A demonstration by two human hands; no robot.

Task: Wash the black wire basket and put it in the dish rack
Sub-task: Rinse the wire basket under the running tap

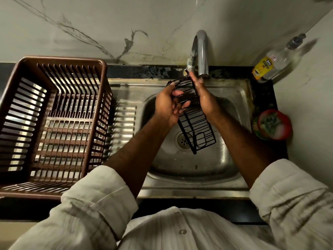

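Over sink (225,159), L hand (165,105) grips black wire basket (197,127) top, R hand (204,95) fingers (195,81) straight against it.

Pale veined marble wall (90,24) behind. Black countertop (144,71) holds 1 steel sink (225,159); chrome tap (202,51) at back. Light dim.

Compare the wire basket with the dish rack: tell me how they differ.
The basket is thin black wire; the rack is brown plastic slats. The basket is narrow and much smaller than the wide rack. The basket hangs tilted over the sink, gripped by the left hand with the right hand flat against it; the rack sits level left of the sink, untouched. Both are open lattices with nothing inside.
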